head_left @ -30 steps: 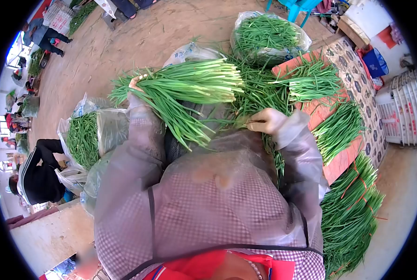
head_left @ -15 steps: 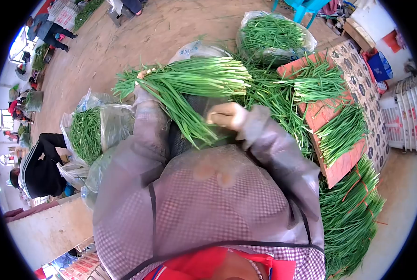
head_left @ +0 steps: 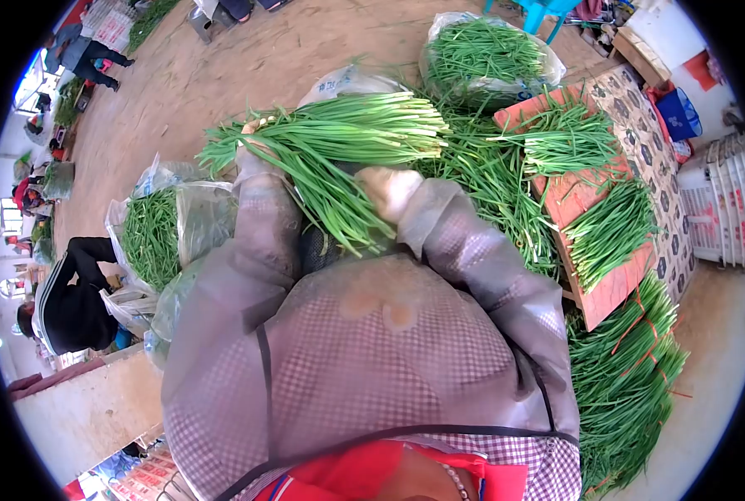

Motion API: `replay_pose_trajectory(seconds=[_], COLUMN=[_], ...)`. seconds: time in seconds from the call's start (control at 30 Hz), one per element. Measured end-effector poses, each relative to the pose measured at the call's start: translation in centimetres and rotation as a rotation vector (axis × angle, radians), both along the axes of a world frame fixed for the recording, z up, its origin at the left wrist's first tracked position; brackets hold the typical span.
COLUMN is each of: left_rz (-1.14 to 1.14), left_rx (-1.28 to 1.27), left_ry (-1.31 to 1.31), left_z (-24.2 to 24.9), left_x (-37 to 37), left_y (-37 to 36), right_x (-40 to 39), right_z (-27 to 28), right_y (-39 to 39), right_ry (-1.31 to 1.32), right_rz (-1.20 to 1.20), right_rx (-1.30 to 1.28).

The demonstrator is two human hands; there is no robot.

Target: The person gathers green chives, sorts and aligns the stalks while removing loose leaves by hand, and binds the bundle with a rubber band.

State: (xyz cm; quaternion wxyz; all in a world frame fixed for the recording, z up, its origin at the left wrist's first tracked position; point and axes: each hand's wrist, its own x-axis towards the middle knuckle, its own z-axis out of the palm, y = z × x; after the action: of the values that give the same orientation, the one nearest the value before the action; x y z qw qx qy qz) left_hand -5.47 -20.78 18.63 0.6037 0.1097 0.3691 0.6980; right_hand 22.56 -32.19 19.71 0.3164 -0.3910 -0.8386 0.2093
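A large bunch of garlic chives [head_left: 372, 129] lies across my left hand [head_left: 256, 136], whose fingers wrap around it near the leafy end. The pale cut ends point right, and part of the bunch droops toward my lap. At the drooping strands, my right hand [head_left: 391, 192] is closed against the leaves; its fingertips are partly hidden and slightly blurred. Loose chives [head_left: 493, 188] are heaped just right of that hand. Beyond them, a reddish board [head_left: 566, 209] carries two smaller piles, the upper chive pile [head_left: 568, 150] and the lower chive pile [head_left: 613, 234].
Tied chive bundles [head_left: 627, 392] lie at right below the board. Chive-filled plastic bags stand at the back [head_left: 485, 63] and left [head_left: 151, 238]. White crates [head_left: 719, 200] are stacked far right. A person in black [head_left: 80, 292] bends at left; another person [head_left: 84, 58] is farther off.
My right hand has moved slightly left and up, from beside the drooping strands to against them. The bunch in my left hand has stayed nearly in place.
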Motion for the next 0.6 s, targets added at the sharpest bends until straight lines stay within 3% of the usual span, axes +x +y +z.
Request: replay_pose_trajectory(seconds=[0.07, 0.13, 0.17, 0.2, 0.27, 0.3, 0.33, 0.37, 0.4, 0.43, 0.5, 0.6], left_rz=[-0.061, -0.08, -0.087, -0.088, -0.096, -0.099, -0.102, -0.097, -0.1, -0.104, -0.123, -0.198], left_rx=[0.005, -0.07, -0.115, -0.157, -0.228, -0.257, -0.276, -0.276, -0.261, -0.244, -0.226, -0.197], left_ry=[-0.029, -0.023, -0.024, -0.03, -0.028, -0.029, -0.029, -0.036, -0.037, -0.035, -0.029, -0.029], left_z=[-1.0, -0.2, 0.1, 0.5, 1.2, 1.5, 1.6, 1.5, 1.2, 1.0, 0.8, 0.8], left_x=[-1.0, -0.7, -0.6, -0.6, -0.3, -0.2, -0.3, -0.6, -0.8, -1.0, -1.2, -0.7], left_y=[0.7, 0.1, 0.1, 0.2, 0.1, 0.1, 0.0, 0.1, 0.2, 0.1, 0.0, -0.7], right_x=[1.7, 5.2, 6.9, 9.4, 13.4, 15.2, 16.7, 18.6, 20.6, 20.0, 18.4, 13.3], right_z=[-0.3, -2.2, 1.4, -0.1, -1.5, -1.3, -1.4, -3.5, -4.7, -3.5, -0.3, 5.7], right_y=[1.1, 2.0, 0.7, 0.8, -0.3, -0.5, -1.4, -1.8, -1.5, -2.4, -4.7, -4.5], right_ry=[-0.064, -0.133, -0.139, 0.023, -0.139, -0.3, -0.17, -0.392, -0.721, -0.721, -0.828, -0.218], right_rz=[-0.034, -0.084, -0.22, -0.177, -0.298, -0.358, -0.446, -0.497, -0.375, -0.372, -0.651, -0.198], right_rx=[-0.353, -0.449, -0.432, -0.488, -0.347, -0.419, -0.581, -0.472, -0.667, -0.667, -0.533, -0.383])
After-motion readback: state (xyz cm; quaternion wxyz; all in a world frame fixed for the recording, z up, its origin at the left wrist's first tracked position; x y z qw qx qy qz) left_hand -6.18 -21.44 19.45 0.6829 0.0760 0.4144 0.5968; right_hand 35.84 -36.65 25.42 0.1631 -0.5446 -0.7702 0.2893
